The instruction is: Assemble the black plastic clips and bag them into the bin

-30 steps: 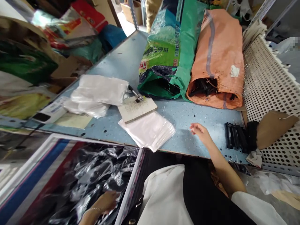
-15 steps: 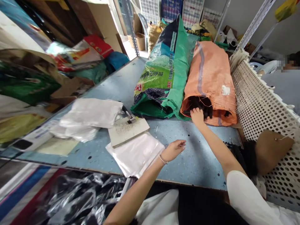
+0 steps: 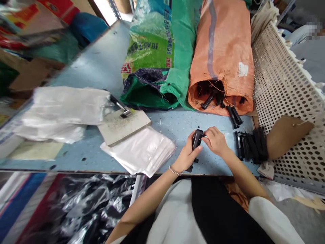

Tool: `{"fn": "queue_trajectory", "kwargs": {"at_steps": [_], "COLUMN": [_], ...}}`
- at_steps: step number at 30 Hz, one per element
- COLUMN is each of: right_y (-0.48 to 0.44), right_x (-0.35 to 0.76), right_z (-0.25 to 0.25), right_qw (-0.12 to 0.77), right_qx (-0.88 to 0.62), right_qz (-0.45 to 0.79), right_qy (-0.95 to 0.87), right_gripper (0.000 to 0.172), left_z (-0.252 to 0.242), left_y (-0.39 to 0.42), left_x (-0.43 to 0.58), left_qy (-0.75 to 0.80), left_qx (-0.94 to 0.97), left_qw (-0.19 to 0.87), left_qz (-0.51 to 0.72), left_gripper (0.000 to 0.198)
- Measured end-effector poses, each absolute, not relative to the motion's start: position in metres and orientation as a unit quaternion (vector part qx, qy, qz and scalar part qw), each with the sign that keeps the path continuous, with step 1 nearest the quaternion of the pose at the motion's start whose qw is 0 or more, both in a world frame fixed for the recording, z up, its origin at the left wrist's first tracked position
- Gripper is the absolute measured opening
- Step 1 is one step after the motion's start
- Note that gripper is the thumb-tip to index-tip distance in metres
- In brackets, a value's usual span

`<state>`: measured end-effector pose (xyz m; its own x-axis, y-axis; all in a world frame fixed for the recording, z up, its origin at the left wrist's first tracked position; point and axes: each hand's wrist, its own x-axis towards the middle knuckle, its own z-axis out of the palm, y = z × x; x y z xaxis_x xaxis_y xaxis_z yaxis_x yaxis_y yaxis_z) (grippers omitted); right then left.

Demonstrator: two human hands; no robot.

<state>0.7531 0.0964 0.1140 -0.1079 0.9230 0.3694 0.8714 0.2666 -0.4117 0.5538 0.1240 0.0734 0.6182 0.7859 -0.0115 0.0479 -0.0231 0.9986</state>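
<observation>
My left hand [image 3: 187, 154], with a beaded bracelet at the wrist, is wrapped round a black plastic part [image 3: 197, 139] just above the table's front. My right hand [image 3: 216, 140] is closed, its thumb and fingertips pinching at the right edge of that same part. Beneath my left hand a bit more black plastic shows, mostly hidden. Beyond the hands lies an orange woven sack [image 3: 228, 44], its mouth facing me with similar black parts [image 3: 209, 100] poking out. A pair of black parts [image 3: 234, 117] rests before the sack, and a row of several more [image 3: 251, 145] lies to the right.
Left of the orange sack lies a green sack [image 3: 181, 44] with an open mouth. Clear plastic bags [image 3: 139, 150] sit partly under a pale board [image 3: 124, 126]; more bags [image 3: 68, 105] lie farther left. A perforated white basket [image 3: 284, 78] borders the blue table's right side.
My right hand has left the orange sack's mouth and joined my left hand, which now holds a black plastic part. Black parts now lie outside the sack. The view has tilted down.
</observation>
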Motion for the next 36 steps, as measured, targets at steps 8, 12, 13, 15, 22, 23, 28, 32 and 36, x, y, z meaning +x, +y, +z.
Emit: {"fn": "queue_trajectory", "kwargs": {"at_steps": [8,12,13,15,22,23,28,32,36], "right_y": [0.089,0.087,0.088,0.088,0.084,0.084,0.09,0.087,0.077], "right_x": [0.706,0.712,0.713,0.712,0.704,0.707,0.717,0.701,0.694], "right_z": [0.094,0.113,0.118,0.124,0.135,0.141,0.156,0.132,0.117], "right_qw": [0.41,0.357,0.345,0.354,0.309,0.303,0.274,0.353,0.357], "right_qx": [-0.619,-0.583,-0.579,-0.585,-0.565,-0.575,-0.571,-0.587,-0.592], "right_qz": [0.234,0.21,0.208,0.272,0.477,0.426,0.232,0.356,0.432], "right_qy": [-0.628,-0.699,-0.709,-0.677,-0.598,-0.629,-0.739,-0.636,-0.579], "right_gripper": [0.039,0.035,0.035,0.04,0.058,0.055,0.043,0.05,0.054], "left_z": [0.087,0.098,0.1,0.104,0.117,0.12,0.133,0.133,0.125], "left_y": [0.106,0.107,0.106,0.103,0.107,0.111,0.113,0.096,0.098], "left_x": [0.537,0.525,0.523,0.521,0.506,0.503,0.498,0.505,0.506], "left_qy": [0.38,0.382,0.383,0.386,0.373,0.368,0.361,0.379,0.38], "left_qx": [0.707,0.691,0.688,0.695,0.715,0.703,0.679,0.704,0.678], "left_qw": [0.499,0.527,0.533,0.522,0.512,0.534,0.587,0.529,0.552], "left_qz": [0.327,0.314,0.309,0.309,0.295,0.292,0.254,0.285,0.301], "left_gripper": [0.078,0.074,0.072,0.069,0.061,0.058,0.053,0.063,0.061]}}
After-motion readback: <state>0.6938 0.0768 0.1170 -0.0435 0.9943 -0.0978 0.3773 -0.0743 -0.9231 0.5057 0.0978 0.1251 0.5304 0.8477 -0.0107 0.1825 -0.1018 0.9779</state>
